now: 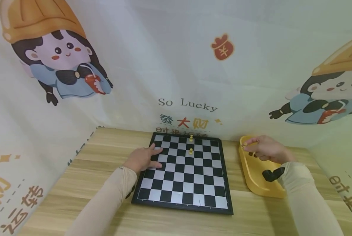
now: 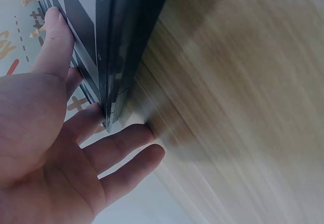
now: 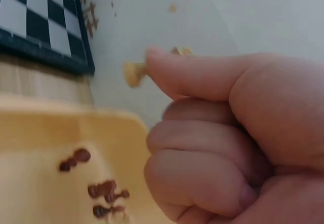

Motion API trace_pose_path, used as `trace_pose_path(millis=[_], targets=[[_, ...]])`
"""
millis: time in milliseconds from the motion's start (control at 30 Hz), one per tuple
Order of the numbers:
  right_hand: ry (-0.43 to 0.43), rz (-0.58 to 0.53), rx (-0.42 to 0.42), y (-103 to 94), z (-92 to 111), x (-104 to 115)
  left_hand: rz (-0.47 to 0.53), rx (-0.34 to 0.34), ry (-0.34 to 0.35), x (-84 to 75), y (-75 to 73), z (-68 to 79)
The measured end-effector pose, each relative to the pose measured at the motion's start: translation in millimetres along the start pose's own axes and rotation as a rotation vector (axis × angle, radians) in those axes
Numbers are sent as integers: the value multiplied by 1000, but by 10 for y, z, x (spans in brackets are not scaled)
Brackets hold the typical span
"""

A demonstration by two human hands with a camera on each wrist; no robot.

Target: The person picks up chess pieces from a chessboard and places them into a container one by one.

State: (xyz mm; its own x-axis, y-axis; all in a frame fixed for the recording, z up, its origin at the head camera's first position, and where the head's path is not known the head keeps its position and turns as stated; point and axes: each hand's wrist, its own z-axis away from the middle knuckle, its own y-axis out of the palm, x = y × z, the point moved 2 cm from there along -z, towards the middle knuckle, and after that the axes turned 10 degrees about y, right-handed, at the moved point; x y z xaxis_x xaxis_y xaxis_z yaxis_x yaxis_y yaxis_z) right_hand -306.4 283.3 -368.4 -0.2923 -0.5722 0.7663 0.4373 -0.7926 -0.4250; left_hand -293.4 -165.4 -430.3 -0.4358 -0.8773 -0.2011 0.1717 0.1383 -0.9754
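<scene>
A black-and-white chessboard [image 1: 184,177] lies flat on the wooden table. My left hand [image 1: 141,159] rests at its left edge, thumb and some fingertips over the squares; in the left wrist view the other fingers extend loosely beyond the frame. Two yellow chess pieces stand on the board, one [image 1: 191,138] on the far row and another [image 1: 190,151] nearer. Above the far end of the yellow tray [image 1: 249,182], my right hand [image 1: 267,149] pinches a yellow chess piece [image 3: 133,74] between thumb and index finger, its base poking out; the other fingers are curled in.
Several dark chess pieces [image 3: 104,188] lie inside the tray, with a pale one among them in the right wrist view. A printed cloth [image 1: 181,65] hangs right behind the board and tray. Bare wood [image 1: 99,154] shows left of the board.
</scene>
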Motion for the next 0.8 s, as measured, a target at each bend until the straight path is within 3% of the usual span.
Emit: trace_pose_path(millis=[300, 800], targets=[[39, 32, 18, -147, -70, -248, -18, 6, 11, -13, -23, 6], [118, -40, 54, -187, -199, -525, -39, -13, 11, -10, 3, 20]])
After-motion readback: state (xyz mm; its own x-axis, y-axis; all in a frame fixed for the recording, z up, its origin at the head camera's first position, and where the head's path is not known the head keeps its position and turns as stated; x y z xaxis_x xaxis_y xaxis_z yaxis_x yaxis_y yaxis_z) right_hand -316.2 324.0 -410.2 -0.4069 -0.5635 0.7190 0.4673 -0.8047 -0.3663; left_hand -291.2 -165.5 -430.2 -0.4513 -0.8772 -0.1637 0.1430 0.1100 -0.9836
